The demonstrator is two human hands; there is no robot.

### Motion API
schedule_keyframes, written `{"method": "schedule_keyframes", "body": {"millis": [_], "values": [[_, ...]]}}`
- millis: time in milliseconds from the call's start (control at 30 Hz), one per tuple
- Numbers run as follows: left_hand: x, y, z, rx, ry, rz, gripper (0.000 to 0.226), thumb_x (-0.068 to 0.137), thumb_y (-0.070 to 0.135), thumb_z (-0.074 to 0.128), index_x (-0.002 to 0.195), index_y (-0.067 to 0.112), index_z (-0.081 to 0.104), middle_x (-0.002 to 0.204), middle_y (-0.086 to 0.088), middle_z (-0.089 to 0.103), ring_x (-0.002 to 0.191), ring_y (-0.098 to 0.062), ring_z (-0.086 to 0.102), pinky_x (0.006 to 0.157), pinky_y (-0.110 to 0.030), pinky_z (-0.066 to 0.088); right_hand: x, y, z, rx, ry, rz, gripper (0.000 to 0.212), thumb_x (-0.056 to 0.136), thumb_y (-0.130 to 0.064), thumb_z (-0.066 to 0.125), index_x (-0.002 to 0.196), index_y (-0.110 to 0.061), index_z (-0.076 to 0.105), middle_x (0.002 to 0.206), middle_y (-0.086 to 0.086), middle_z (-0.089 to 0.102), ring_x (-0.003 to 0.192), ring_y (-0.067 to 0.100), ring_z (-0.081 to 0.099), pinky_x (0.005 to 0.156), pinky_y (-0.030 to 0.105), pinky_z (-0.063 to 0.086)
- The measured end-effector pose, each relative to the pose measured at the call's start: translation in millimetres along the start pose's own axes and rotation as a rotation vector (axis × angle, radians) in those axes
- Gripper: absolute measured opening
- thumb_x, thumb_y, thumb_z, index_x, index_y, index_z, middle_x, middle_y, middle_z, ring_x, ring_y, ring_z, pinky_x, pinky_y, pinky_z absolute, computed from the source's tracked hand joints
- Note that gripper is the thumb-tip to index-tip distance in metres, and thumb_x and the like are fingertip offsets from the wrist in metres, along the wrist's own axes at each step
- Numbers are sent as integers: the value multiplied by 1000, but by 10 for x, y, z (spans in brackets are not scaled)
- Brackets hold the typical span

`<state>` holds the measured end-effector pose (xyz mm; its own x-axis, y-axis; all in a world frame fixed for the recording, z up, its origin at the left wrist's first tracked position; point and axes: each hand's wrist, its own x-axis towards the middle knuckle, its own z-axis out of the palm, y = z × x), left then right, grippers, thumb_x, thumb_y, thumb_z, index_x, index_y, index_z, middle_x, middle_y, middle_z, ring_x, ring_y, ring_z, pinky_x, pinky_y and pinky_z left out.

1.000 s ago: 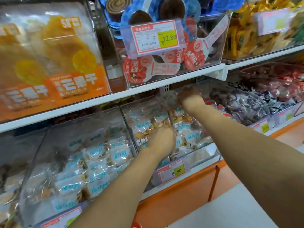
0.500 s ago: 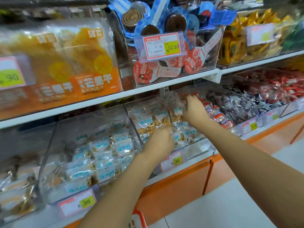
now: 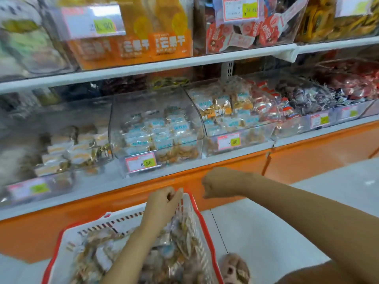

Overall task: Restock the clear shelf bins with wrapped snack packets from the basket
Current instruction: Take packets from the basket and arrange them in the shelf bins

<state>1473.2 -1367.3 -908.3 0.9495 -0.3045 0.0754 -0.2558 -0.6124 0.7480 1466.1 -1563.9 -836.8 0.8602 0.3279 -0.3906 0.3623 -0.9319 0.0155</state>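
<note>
A red and white basket (image 3: 61, 238) sits low in front of me, full of wrapped snack packets (image 3: 96, 255). My left hand (image 3: 163, 202) hangs over the basket's far rim with its fingers curled, and I see nothing in it. Just right of the basket, my right hand (image 3: 220, 184) is in the air in front of the orange shelf base, fingers curled under and empty. On the lower shelf, one clear bin (image 3: 194, 119) holds blue-labelled packets, and the clear bin to its right (image 3: 264, 132) holds similar packets.
The white upper shelf edge (image 3: 143, 68) overhangs the bins. More bins with dark and red sweets (image 3: 307, 99) stand further right. The orange shelf base (image 3: 307, 160) runs behind the basket. My shoe (image 3: 233, 267) rests on the pale floor by the basket.
Both hands have come out of the right blue-label bin and dropped to the basket. My view has tilted down, bringing the basket into sight.
</note>
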Motion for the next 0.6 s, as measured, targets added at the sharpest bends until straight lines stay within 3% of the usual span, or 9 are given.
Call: {"method": "schedule_keyframes", "body": {"millis": [100, 200, 267, 333, 367, 467, 533, 600], "values": [[-222, -462, 218, 56, -153, -229, 36, 95, 27, 55, 63, 15, 44, 58, 2, 42, 55, -10, 41, 53, -20, 29, 22, -240, 432, 145, -100, 15, 37, 97, -37, 51, 118, -8, 60, 120, 12, 61, 107, 28, 57, 86, 35, 44], [-456, -793, 395, 159, -287, -407, 11, 95, 22, 52, 94, 18, 62, 91, 3, 63, 80, -11, 58, 72, -22, 45, 8, -346, 833, 152, -281, -51, 51, 97, -25, 51, 145, -11, 37, 146, 10, 42, 128, 28, 45, 106, 38, 38], [-622, -931, 488, 157, -323, -430, 14, 93, 21, 54, 105, 19, 63, 100, 3, 63, 86, -11, 57, 71, -20, 41, -7, -369, 1056, 174, -318, -36, 66, 96, -11, 48, 153, -14, 15, 155, 7, 27, 113, 24, 53, 94, 35, 46], [-746, -960, 580, 105, -342, -431, 8, 93, 22, 57, 92, 21, 65, 93, 6, 63, 80, -8, 55, 63, -17, 37, -33, -366, 1213, 212, -293, -12, 80, 93, 0, 42, 154, -19, -6, 159, 5, 15, 79, 15, 52, 67, 27, 46], [-776, -958, 640, 71, -359, -442, 13, 94, 26, 57, 85, 20, 65, 88, 5, 63, 75, -7, 56, 61, -17, 39, -61, -367, 1257, 222, -284, 0, 83, 92, 2, 40, 152, -20, -12, 161, 4, 7, 72, 14, 48, 64, 27, 45], [-807, -887, 859, 49, -442, -515, 36, 93, 43, 55, 77, 12, 66, 71, -1, 61, 59, -8, 56, 62, -23, 48, -163, -364, 1344, 293, -278, 48, 83, 91, 5, 36, 152, -20, -14, 161, -1, -9, 89, 21, 53, 79, 34, 48], [-797, -801, 1005, 42, -457, -574, 47, 92, 50, 53, 90, 6, 67, 73, -4, 61, 75, -17, 66, 70, -25, 52, -208, -350, 1413, 331, -264, 59, 85, 90, 5, 37, 152, -23, -14, 162, 2, -1, 107, 23, 54, 89, 34, 47], [-803, -742, 1120, 68, -423, -575, 43, 93, 52, 48, 91, 12, 64, 70, 4, 57, 77, -15, 65, 75, -27, 50, -213, -349, 1507, 344, -247, 61, 90, 88, 4, 41, 151, -25, -17, 161, 6, 6, 95, 13, 55, 75, 27, 45]]}}
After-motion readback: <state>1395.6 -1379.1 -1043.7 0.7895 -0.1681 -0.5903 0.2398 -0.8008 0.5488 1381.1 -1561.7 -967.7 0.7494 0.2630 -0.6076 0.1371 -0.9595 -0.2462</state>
